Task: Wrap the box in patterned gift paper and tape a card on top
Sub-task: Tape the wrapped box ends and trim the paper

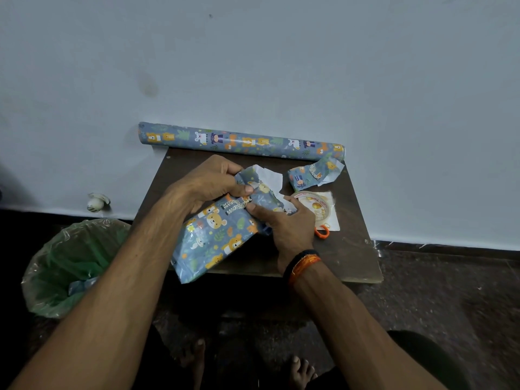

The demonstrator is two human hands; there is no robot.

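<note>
Bare feet (302, 371) show below. Left hand (209, 180) and right hand (284, 220) pinch folded end flaps of the paper-wrapped box (216, 235), tilted over the table (351, 260) front edge. Card (326, 212), probably under a tape ring, lies beside the right hand.
</note>
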